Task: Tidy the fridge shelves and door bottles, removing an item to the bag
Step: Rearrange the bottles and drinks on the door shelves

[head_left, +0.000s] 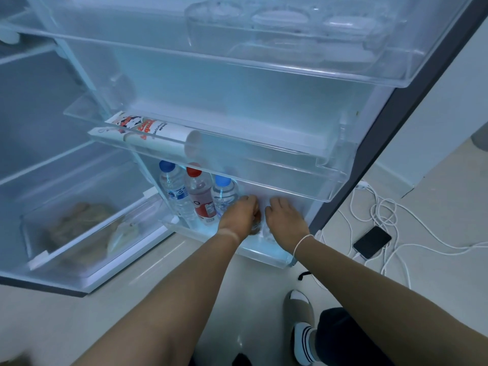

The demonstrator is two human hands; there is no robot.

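The fridge door stands open with its bottom door bin [264,253] low in the middle. Three bottles stand at the bin's left: a blue-capped water bottle [174,188], a red-capped bottle [199,194] and another blue-capped water bottle [224,192]. My left hand [241,215] is down in the bin, curled over a brownish bottle [255,225] that it mostly hides. My right hand [284,216] is beside it, fingers down over a clear bottle [268,233]. Whether either hand grips its bottle is unclear. A white tube [155,134] lies on its side in the middle door shelf.
The upper door shelf [290,70] holds clear lidded containers. The crisper drawer [79,233] at the lower left holds bagged food. A phone [371,242] and white cables [383,215] lie on the floor at the right. My feet in white socks [301,336] are below.
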